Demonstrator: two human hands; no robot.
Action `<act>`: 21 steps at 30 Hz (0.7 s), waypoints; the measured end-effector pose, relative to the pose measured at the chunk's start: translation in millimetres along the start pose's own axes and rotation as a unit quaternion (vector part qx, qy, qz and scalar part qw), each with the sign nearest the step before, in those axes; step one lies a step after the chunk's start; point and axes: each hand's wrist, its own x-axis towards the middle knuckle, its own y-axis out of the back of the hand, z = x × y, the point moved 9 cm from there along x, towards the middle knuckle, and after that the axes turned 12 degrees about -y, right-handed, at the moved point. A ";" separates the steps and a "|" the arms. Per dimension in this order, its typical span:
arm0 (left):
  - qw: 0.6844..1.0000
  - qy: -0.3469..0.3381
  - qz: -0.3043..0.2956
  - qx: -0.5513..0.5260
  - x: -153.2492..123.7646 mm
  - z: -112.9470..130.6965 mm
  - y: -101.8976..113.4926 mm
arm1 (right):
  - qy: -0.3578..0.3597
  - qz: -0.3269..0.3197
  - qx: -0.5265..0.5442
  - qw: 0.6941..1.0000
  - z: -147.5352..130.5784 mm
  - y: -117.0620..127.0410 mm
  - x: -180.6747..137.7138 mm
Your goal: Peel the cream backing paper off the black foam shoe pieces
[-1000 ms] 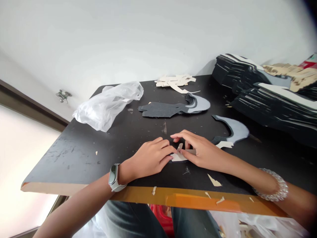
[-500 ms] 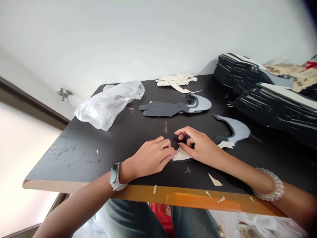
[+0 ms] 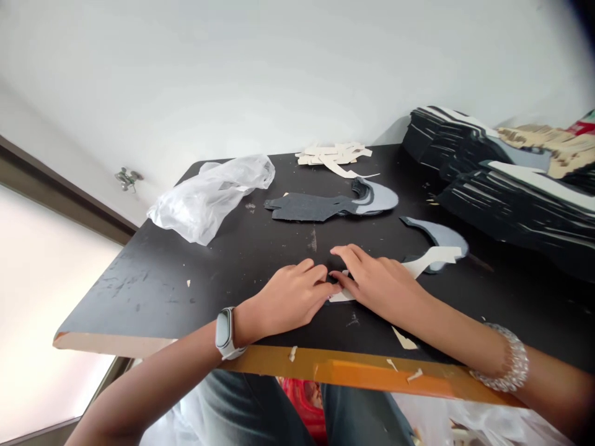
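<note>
"Fingers (image 3: pixel 325 288) of the left hand (image 3: pixel 288 296) and right hand (image 3: pixel 379 282) are held how?"
"Curled almost shut, pressed on a cream card strip (image 3: pixel 341 297) lying on the black bench (image 3: pixel 139 291)."
"What could go wrong?"
"It could be creased by uneven pressure."

My bench: a black-topped table (image 3: pixel 139 291), its near edge bound in orange tape (image 3: pixel 353 371). Far side: plain white wall (image 3: pixel 232 74) carrying a small metal fitting (image 3: pixel 129 178). To my left, a bright window (image 3: pixel 46 310) under a dark frame (image 3: pixel 60 210) admits daylight.
</note>
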 end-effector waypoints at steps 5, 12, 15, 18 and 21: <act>0.999 -0.008 0.004 0.039 0.9 8.1 3.0 | 0.074 0.020 -0.029 0.997 -9.7 8.7 -6.6; 0.999 -0.013 0.017 0.030 1.3 8.2 3.2 | 0.194 0.079 0.197 0.958 -14.0 36.9 -20.7; 1.000 -0.015 0.020 0.014 0.5 7.2 4.8 | 0.169 0.134 0.272 0.938 4.6 58.4 -17.3; 1.000 -0.014 0.019 -0.005 -0.6 4.9 6.2 | 0.080 0.148 0.283 0.944 37.3 67.9 -7.1; 0.999 -0.006 0.036 -0.037 -1.9 -0.6 6.8 | -0.010 0.029 0.232 0.972 68.8 46.1 6.7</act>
